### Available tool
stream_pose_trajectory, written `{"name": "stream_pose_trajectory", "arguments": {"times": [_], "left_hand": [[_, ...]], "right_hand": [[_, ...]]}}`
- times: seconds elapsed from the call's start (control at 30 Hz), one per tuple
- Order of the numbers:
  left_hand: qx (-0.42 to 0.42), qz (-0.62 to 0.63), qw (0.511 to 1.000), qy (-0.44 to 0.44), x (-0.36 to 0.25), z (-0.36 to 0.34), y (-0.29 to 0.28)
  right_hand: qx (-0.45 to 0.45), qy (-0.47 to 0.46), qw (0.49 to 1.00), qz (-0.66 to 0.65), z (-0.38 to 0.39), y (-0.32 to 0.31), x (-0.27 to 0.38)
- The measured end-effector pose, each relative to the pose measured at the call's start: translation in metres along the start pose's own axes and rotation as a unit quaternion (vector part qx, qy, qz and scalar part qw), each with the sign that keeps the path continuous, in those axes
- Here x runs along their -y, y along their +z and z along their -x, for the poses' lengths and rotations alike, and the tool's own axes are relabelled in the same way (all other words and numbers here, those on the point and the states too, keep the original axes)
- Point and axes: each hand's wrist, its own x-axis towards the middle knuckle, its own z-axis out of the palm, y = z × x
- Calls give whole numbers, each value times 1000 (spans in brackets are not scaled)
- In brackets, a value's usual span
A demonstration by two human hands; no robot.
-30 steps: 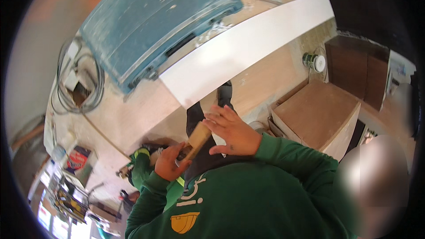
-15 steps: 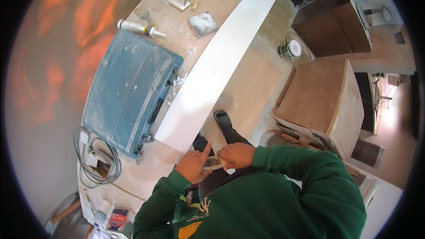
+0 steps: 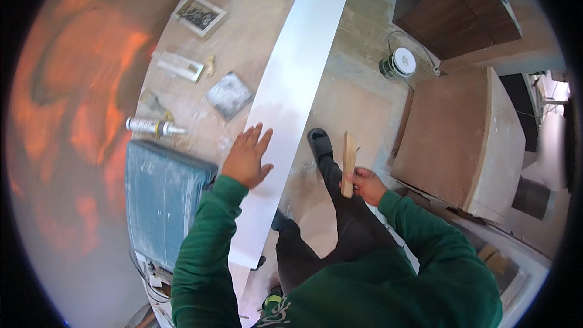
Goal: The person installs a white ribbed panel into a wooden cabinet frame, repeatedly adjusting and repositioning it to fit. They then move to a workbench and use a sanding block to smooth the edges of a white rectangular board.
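A long white board [image 3: 291, 79] runs along the edge of the wooden worktable. Over its left edge my left hand [image 3: 246, 158] is held open, palm down and fingers spread; whether it touches the surface I cannot tell. My right hand [image 3: 368, 184] is closed on the lower end of a narrow wooden piece [image 3: 348, 161], held upright to the right of the board, above the floor. A thin dark bit juts from the right side of that piece.
Left of the board lie a blue tool case [image 3: 161, 197], a white sealant tube [image 3: 155, 126], a dusty square plate [image 3: 229, 95], a pale wooden block [image 3: 180, 65] and a tray of small hardware [image 3: 199, 16]. Across the floor stand a lidded bucket [image 3: 398, 64] and a wooden cabinet [image 3: 446, 133].
My hands have parted. The left has moved forward over the board, fingers spreading; the right has carried the wooden piece to the right. The view has shifted, too.
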Motion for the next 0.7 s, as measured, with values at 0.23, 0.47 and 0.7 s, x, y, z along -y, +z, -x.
{"name": "stream_pose_trajectory", "arguments": {"times": [0.23,0.47,0.7], "left_hand": [[121,-185,974,-51,1,-238,-14],[238,-233,939,-91,-13,-308,-21],[295,-231,921,-109,-14,-318,-21]], "right_hand": [[-17,-156,986,-46,-178,-58,176],[12,-239,965,-104,-296,-67,347],[30,-256,959,-118,-346,-63,445]]}}
